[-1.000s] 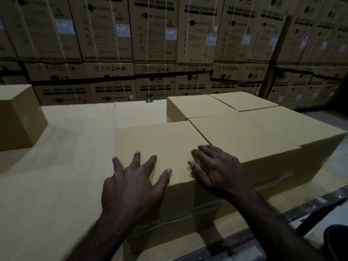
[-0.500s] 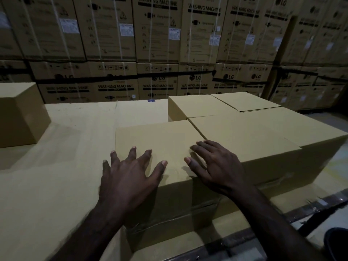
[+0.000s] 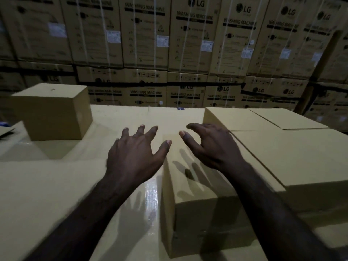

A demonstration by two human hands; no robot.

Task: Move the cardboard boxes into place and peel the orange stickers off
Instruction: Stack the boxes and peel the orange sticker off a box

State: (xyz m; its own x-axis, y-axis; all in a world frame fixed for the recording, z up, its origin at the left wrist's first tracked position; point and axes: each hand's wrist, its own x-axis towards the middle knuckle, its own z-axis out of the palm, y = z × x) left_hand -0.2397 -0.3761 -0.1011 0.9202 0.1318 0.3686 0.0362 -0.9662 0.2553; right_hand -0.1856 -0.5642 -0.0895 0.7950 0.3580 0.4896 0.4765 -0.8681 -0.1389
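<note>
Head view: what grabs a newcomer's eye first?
Two bare hands, left hand and right hand, spread open mid-frame above a plain cardboard box, holding nothing. Behind them, a wall of stacked washing machine cartons fills the background. A lone box sits at the left.

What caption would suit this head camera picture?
Two open hands, left hand and right hand, above a plain cardboard box before stacked washing machine cartons.
</note>
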